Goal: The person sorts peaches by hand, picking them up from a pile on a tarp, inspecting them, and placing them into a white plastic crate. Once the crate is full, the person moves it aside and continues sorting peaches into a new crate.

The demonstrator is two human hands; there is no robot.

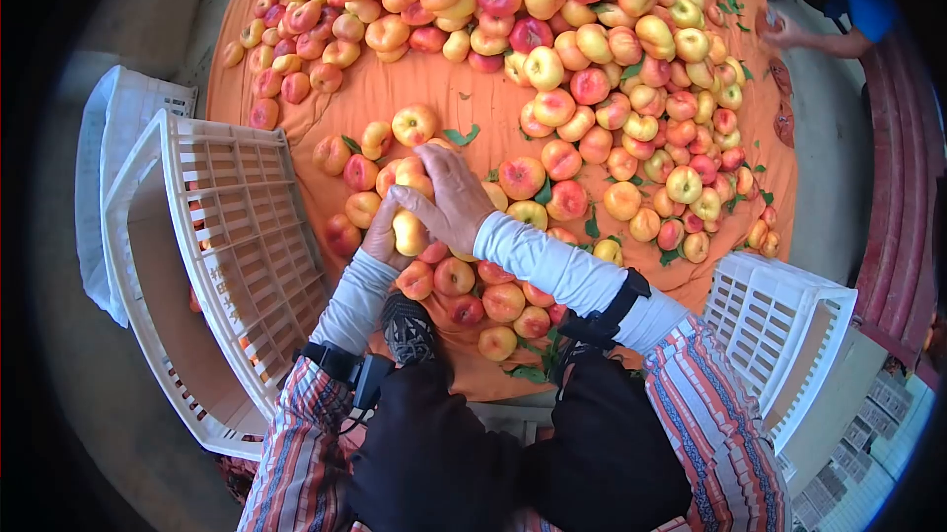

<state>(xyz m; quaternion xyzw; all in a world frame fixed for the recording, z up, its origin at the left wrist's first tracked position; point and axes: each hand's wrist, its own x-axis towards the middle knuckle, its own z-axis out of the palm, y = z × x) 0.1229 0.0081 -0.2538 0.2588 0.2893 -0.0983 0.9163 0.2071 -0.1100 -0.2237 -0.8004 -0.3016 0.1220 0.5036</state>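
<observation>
Both hands meet above a small cluster of red-and-yellow flat peaches on an orange cloth [473, 108]. My left hand [381, 236] is closed around a yellowish flat peach [410, 234], which shows between the two hands. My right hand [454, 199] reaches in from the right, its fingers curled over another flat peach [406, 175]; the fingers partly hide it. Close by on the cloth lie a flat peach [414, 125] beyond the hands and a redder one [342, 235] to their left.
A large heap of flat peaches [543, 0] covers the far cloth and its right side. One white slatted crate [237, 236] stands tilted at the left, another [774, 325] at the right. Loose leaves [461, 136] are scattered about. Another person's hand [786, 34] shows at upper right.
</observation>
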